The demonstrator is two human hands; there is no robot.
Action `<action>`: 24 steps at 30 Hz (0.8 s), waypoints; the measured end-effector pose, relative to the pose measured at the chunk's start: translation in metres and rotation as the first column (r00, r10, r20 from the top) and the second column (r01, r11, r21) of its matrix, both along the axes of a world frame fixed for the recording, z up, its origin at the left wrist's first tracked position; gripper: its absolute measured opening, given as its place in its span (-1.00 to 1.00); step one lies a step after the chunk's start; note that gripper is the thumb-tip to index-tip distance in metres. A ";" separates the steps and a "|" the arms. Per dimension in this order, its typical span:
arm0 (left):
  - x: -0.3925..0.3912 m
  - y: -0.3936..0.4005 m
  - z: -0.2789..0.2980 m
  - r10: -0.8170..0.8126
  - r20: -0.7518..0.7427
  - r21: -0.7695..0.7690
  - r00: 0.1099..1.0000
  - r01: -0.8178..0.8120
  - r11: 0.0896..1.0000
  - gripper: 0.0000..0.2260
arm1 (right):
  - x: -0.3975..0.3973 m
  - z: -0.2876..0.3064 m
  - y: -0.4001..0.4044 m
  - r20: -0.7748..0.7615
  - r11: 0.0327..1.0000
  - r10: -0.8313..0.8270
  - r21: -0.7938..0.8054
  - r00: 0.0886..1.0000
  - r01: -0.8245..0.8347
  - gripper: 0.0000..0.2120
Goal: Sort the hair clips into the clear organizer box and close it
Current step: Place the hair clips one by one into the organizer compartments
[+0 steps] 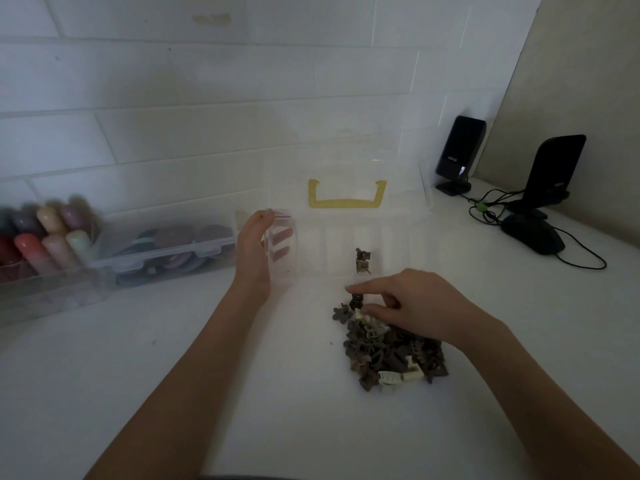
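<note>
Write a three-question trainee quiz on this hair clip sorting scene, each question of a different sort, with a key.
1. True or false: the lid of the clear organizer box stands open.
2. Multiple choice: where is the left hand? A) on the pile of hair clips B) gripping the box's left end C) on the computer mouse
3. Fill in: the right hand is picking at the far edge of the ____.

Key:
1. True; its yellow handle faces the camera.
2. B; the fingers show through the clear wall. A couple of clips already lie in one compartment.
3. Pile of hair clips.
</note>
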State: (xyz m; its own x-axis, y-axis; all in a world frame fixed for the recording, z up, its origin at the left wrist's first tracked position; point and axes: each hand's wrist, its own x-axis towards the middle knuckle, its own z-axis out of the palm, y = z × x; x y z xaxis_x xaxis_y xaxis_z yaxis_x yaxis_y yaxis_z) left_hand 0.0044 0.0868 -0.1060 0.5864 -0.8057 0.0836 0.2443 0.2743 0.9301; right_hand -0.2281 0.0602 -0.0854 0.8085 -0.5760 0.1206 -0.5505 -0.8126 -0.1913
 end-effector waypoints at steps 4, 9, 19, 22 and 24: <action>0.001 -0.001 -0.001 -0.010 0.000 0.007 1.000 0.010 1.000 -0.82 | 0.001 -0.001 -0.002 0.098 0.995 0.006 0.102 0.995 -0.016 -0.86; 0.001 0.000 0.000 -0.008 -0.001 0.004 1.000 0.008 1.000 -0.81 | 0.002 0.000 -0.003 0.426 0.957 -0.080 0.287 0.901 -0.051 -0.89; -0.003 0.002 0.003 0.011 0.030 -0.022 0.999 -0.011 1.000 -0.78 | 0.004 -0.002 -0.004 0.670 0.901 -0.217 0.417 0.710 -0.118 -0.92; -0.003 0.003 0.003 0.012 0.035 -0.021 0.999 -0.012 1.000 -0.80 | 0.000 0.002 -0.003 0.579 0.935 -0.112 0.337 0.807 -0.112 -0.92; -0.003 0.003 0.004 0.014 0.033 -0.018 0.999 -0.013 1.000 -0.80 | -0.001 0.002 -0.001 0.424 0.948 -0.043 0.305 0.905 -0.097 -0.91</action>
State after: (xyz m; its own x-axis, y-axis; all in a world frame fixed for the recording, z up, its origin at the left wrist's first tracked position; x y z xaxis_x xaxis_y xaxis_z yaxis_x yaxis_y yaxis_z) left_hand 0.0013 0.0900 -0.1023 0.5940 -0.7960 0.1168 0.2100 0.2935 0.9326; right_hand -0.2289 0.0596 -0.0835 0.7374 -0.6191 0.2703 -0.3394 -0.6855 -0.6441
